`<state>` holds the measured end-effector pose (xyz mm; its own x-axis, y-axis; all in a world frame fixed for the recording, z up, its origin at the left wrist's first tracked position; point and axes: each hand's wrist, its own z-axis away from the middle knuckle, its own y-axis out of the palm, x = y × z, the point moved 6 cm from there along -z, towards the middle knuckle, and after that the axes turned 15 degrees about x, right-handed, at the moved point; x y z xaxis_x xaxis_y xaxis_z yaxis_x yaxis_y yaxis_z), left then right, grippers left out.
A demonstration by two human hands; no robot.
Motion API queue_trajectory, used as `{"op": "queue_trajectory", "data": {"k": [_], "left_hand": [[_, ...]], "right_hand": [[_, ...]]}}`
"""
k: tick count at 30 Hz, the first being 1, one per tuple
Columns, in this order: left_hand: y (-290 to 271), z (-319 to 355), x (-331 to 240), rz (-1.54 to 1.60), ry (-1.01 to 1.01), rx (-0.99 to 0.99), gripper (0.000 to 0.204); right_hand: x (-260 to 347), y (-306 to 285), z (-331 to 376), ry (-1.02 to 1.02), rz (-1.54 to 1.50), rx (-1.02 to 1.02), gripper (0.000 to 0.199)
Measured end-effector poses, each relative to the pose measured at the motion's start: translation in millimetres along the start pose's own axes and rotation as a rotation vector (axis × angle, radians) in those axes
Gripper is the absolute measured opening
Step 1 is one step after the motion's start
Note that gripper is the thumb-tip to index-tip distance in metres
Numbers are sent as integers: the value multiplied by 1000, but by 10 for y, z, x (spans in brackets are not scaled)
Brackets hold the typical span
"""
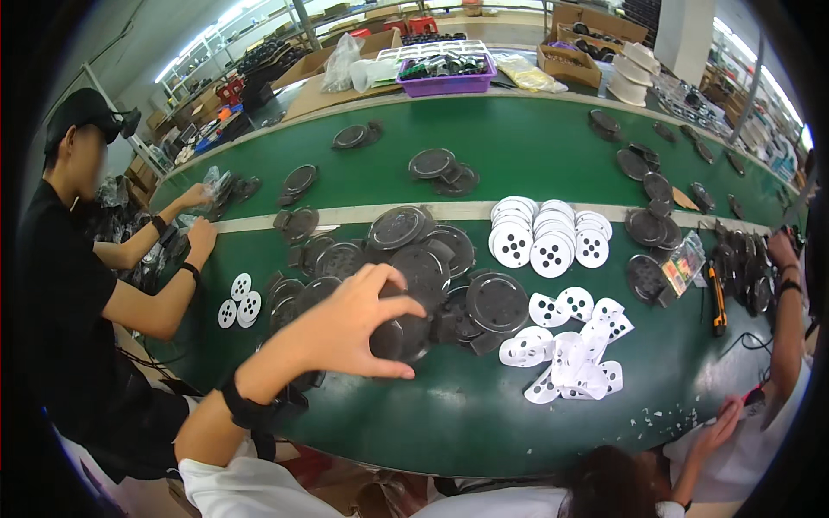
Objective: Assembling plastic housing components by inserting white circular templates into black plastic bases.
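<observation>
My left hand (354,319) reaches in from the lower left over a heap of dark round disc-shaped parts (419,272). Thumb and fingers are curved and spread apart, with nothing between them. I cannot tell whether the fingertips touch the parts beneath. Just right of the heap's middle lies a dark disc (496,302) with a pale rim. Farther right are loose, curled white paper pieces with holes (574,363). Neat stacks of round white pieces with dark holes (553,256) stand behind them. My right hand is out of the picture.
At left a co-worker in black handles clear plastic bags (216,184). Another person's hands work at the right, near an orange-and-black tool (717,298). More dark parts (442,168) sit on the far green surface (509,129). A purple basket (446,84) stands behind.
</observation>
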<state>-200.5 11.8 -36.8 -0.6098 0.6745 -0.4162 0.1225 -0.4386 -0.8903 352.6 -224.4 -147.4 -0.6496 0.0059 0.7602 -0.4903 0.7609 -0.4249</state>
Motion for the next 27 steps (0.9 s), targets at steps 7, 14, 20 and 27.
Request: {"op": "queue_trajectory", "data": {"k": [7, 14, 20, 27], "left_hand": [[281, 12, -367, -109, -145, -231, 45], [600, -309, -228, -271, -142, -300, 54], [619, -336, -48, -180, -109, -225, 48], [649, -301, 8, -274, -226, -310, 61]], "right_hand": [[1651, 1166, -837, -306, -47, 593, 27], [3077, 2661, -1186, -382, -381, 1103, 26], [3049, 4482, -1701, -386, 173, 1214, 67], [2125, 5877, -1810, -157, 723, 1306, 93]]}}
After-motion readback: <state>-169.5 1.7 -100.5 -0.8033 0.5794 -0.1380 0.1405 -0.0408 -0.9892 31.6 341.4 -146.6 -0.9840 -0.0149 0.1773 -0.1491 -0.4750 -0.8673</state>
